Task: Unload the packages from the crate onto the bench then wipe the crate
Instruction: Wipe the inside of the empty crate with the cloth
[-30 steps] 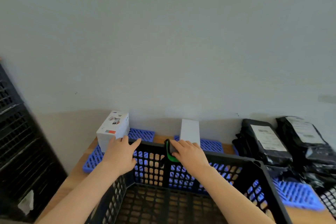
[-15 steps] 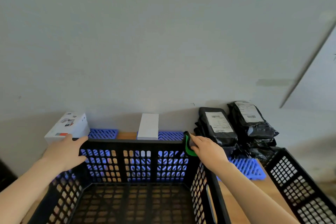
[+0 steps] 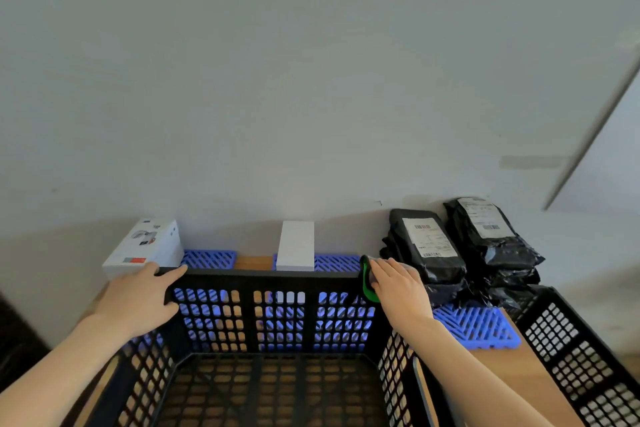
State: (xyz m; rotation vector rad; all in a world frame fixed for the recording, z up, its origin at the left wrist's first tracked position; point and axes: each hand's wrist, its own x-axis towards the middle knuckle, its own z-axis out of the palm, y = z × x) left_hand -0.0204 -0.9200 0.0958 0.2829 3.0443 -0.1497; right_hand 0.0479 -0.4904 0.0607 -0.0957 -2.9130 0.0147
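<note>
Since cloth (image 3: pixel 365 282) has slid along crate (image 3: pixel 249 322) to far-right corner under flat right hand (image 3: pixel 398 284), left hand (image 3: pixel 138 298) gripping rim, far rim's prob. done.

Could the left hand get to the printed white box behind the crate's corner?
Probably yes: the left hand holds the rim of the crate, right beside the box, with nothing between them.
</note>
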